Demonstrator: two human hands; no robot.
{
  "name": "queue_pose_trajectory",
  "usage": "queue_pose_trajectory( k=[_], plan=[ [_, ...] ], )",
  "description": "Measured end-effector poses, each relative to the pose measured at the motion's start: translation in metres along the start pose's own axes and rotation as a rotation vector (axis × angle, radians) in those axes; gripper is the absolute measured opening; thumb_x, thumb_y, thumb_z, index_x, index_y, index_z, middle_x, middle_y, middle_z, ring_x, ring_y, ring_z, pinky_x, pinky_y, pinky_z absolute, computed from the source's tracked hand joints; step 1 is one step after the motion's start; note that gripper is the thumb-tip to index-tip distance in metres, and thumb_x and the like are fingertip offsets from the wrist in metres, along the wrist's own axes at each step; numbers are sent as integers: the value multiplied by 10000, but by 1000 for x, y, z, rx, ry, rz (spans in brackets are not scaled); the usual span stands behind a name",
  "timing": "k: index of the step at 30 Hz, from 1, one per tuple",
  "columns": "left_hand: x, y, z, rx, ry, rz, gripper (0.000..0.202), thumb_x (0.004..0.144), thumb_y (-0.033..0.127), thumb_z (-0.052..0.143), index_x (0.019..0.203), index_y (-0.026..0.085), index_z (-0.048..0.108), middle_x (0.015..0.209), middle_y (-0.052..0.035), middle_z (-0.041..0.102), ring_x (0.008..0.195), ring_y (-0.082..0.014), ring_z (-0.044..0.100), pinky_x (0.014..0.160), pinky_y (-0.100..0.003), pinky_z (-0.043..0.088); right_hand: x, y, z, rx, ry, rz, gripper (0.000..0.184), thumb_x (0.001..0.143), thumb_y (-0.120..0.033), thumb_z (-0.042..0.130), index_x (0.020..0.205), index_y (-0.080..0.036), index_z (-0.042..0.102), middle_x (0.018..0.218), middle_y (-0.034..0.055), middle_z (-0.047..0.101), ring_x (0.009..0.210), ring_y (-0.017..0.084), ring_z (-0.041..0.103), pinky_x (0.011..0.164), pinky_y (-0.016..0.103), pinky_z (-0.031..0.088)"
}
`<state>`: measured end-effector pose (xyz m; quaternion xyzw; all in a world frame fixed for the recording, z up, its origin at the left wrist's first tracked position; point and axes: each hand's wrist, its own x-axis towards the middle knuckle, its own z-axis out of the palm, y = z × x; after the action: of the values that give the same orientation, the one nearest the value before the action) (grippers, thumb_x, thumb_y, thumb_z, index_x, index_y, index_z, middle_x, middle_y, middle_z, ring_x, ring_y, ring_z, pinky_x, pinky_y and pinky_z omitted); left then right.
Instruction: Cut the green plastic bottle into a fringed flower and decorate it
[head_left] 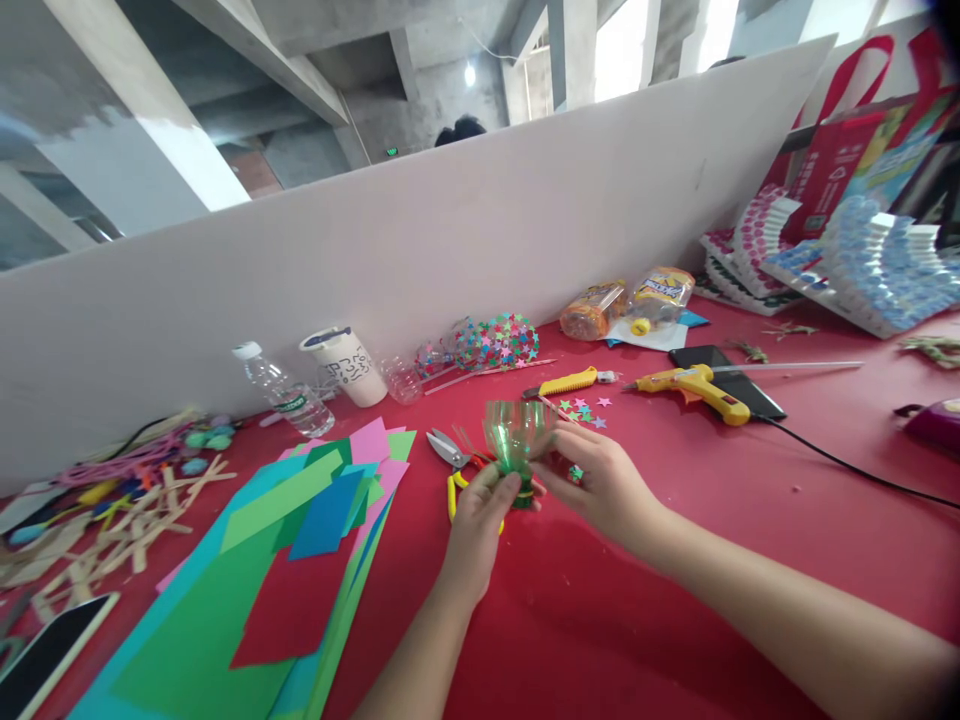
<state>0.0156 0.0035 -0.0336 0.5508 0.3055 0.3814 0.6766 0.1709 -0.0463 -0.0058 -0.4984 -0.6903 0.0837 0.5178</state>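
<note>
A cut green plastic bottle top (513, 440), its flared side slit into strips and facing up, is held above the red table. My left hand (484, 510) is closed around its narrow neck. At its right side, my right hand (589, 470) has its fingers bent against one of the strips, seemingly pinching it. Behind and below my left hand lie scissors (454, 494) with yellow and red handles, partly hidden by the hand. Small coloured star stickers (583, 412) are scattered just beyond my right hand.
Coloured paper sheets (225, 600) lie at left, beside wooden sticks (142, 520). A water bottle (285, 390) and a white cup (345, 367) stand near the white partition (450, 230). A yellow utility knife (568, 383) and corded glue gun (697, 388) lie beyond my hands.
</note>
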Motion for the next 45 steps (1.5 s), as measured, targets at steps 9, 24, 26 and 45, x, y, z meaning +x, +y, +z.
queue_pose_trajectory(
  k=[9,24,26,45],
  plan=[
    [-3,2,6,-74,11,-39,234,860,319,599,1004,147,664,867,-48,691,726,-126,606,650,-232,487,-8,6,14,-111,41,-75,89,864,-136,537,800,-196,531,717,11,555,650,135,531,589,230,428],
    [-5,4,7,-130,62,-96,222,847,344,616,956,165,688,821,-36,699,722,-126,630,638,-212,489,-11,4,18,-159,28,-95,130,895,-172,485,787,-198,551,706,30,604,647,156,561,581,251,433],
    [-5,5,5,-60,38,-64,241,866,354,590,1008,180,678,923,-43,710,809,-141,643,710,-227,494,-10,3,17,-116,39,-44,111,895,-182,517,791,-202,550,715,16,613,648,140,577,588,234,451],
    [-1,12,-1,216,18,127,268,796,307,665,1042,201,676,1035,-56,704,960,-207,621,893,-306,456,-13,-2,10,-39,-32,-137,132,901,-130,466,961,-212,549,857,54,619,781,172,581,683,286,475]
  ],
)
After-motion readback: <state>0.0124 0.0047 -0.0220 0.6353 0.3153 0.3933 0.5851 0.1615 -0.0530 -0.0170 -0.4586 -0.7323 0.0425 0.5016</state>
